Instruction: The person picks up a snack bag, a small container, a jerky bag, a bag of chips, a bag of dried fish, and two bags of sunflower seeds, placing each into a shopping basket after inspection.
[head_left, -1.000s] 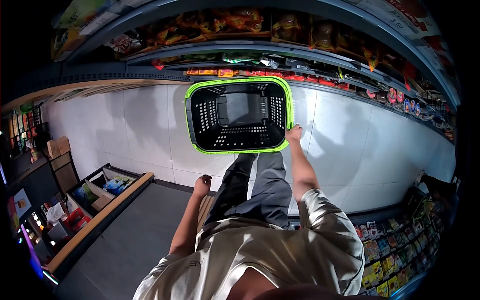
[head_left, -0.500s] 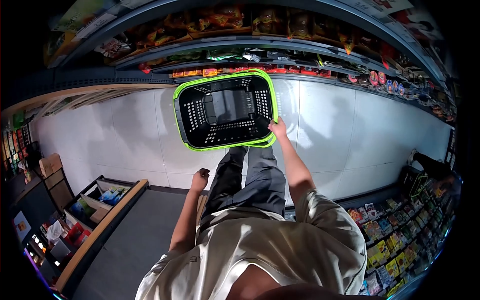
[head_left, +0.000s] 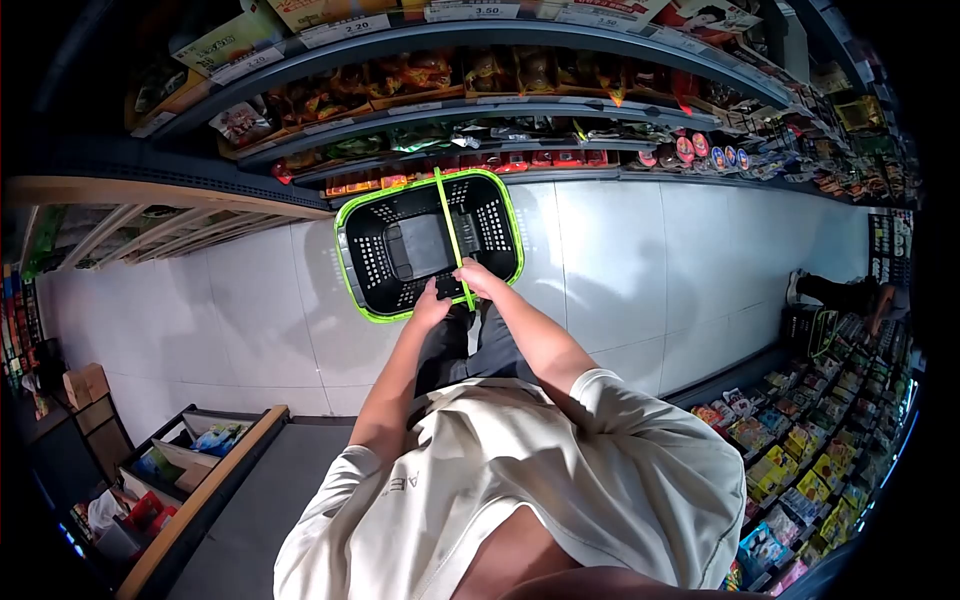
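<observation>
A black shopping basket (head_left: 372, 215) with a bright green rim is in front of my legs, its perforated walls and bare bottom visible from above. Its thin green handle (head_left: 448, 215) stands raised across the basket. My right hand (head_left: 478, 278) is closed around the near part of that handle. Just left of it, my left hand (head_left: 431, 302) is at the near rim, one finger stretched toward the inside; its other fingers are partly hidden.
Ahead, a shelf (head_left: 400, 105) holds rows of packaged food with price labels. To the right are a rack of colourful packets (head_left: 790, 470) and another person's leg (head_left: 840, 292). A wood-edged counter (head_left: 200, 490) and cardboard boxes (head_left: 86, 385) are at left.
My right hand has gone from the basket's right rim to the handle, which is now raised. My left hand has moved up from my side to the near rim.
</observation>
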